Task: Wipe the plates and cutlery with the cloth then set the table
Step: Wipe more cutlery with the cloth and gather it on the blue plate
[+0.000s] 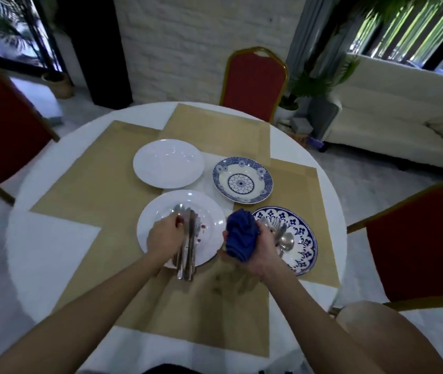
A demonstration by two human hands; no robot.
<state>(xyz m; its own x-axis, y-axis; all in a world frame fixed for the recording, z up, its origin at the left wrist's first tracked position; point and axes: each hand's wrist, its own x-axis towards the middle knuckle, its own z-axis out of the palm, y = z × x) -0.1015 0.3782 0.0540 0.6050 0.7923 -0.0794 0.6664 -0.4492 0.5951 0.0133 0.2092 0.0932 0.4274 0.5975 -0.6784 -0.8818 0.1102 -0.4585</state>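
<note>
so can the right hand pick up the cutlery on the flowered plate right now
Probably not yet: the right hand is right beside that cutlery, nothing between, but it grips the bunched blue cloth.

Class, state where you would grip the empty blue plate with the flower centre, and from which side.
Pinch the blue plate by its raised right rim, coming from the right: it lies flat and empty, and the far white plate crowds its left.

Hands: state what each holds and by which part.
Left hand grips a bundle of cutlery around its middle. Right hand grips the bunched cloth around its lower half.
</note>
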